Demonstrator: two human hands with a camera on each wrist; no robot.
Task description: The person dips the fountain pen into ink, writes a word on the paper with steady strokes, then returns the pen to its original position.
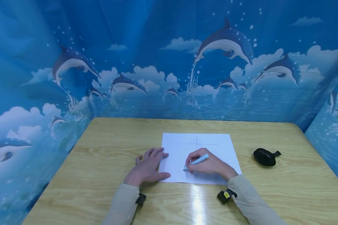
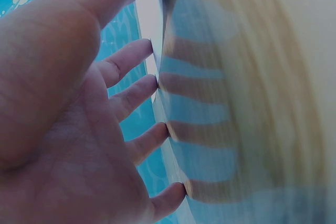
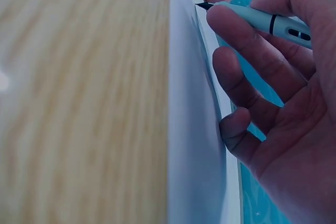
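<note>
A sheet of white paper (image 1: 174,159) lies on the table, with a thin horizontal line and a vertical line crossing in its upper part. My right hand (image 1: 205,162) pinches a light blue fountain pen (image 1: 200,159) between thumb and fingers, its dark nib right at the paper's lower middle. In the right wrist view the pen (image 3: 257,17) shows its nib, a black ring and small dark windows in the barrel. My left hand (image 1: 148,167) is spread at the sheet's left edge, thumb and fingertips (image 2: 176,191) resting there.
The wooden table (image 1: 101,175) carries a small glossy black pouch-like object (image 1: 264,157) with a short tab, right of the paper. A blue curtain (image 1: 146,103) printed with dolphins and clouds stands behind the table and along its sides. Each sleeved wrist bears a black camera (image 1: 226,196).
</note>
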